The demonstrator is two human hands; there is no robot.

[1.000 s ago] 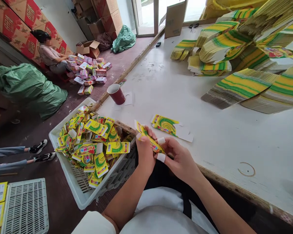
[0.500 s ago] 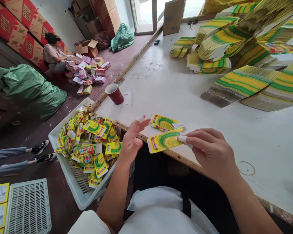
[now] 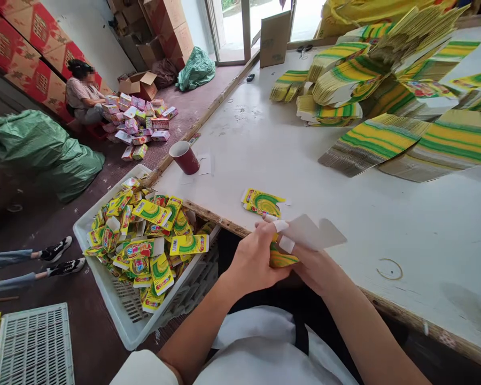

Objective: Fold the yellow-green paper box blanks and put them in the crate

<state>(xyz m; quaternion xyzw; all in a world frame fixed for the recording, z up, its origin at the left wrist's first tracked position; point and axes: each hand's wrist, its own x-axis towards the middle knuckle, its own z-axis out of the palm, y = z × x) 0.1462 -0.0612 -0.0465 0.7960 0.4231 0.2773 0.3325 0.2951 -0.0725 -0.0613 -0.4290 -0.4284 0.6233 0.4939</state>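
Both hands meet at the table's near edge around a yellow-and-green carton [image 3: 281, 260]. My left hand [image 3: 253, 256] is closed on its left side. My right hand [image 3: 313, 266] grips it from the right, fingers partly hidden behind it. A pale, unprinted cardboard panel [image 3: 308, 231] sticks out above the right hand, seemingly part of that carton. White wraps cover some fingertips. Just beyond the hands, another yellow-and-green carton [image 3: 262, 203] lies flat on the white table [image 3: 264, 155].
Left of the table, a white plastic crate [image 3: 134, 338] holds many small cartons. A maroon cup [image 3: 184, 158] stands near the table's left edge. Stacks of flat printed cartons [image 3: 372, 139] cover the far right. A person [image 3: 84, 93] sits on the floor beside a pile of boxes [image 3: 138, 123].
My left hand has moved right and closed on the carton that my right hand held alone. The carton has been turned, so a pale panel now shows. The view has shifted slightly.
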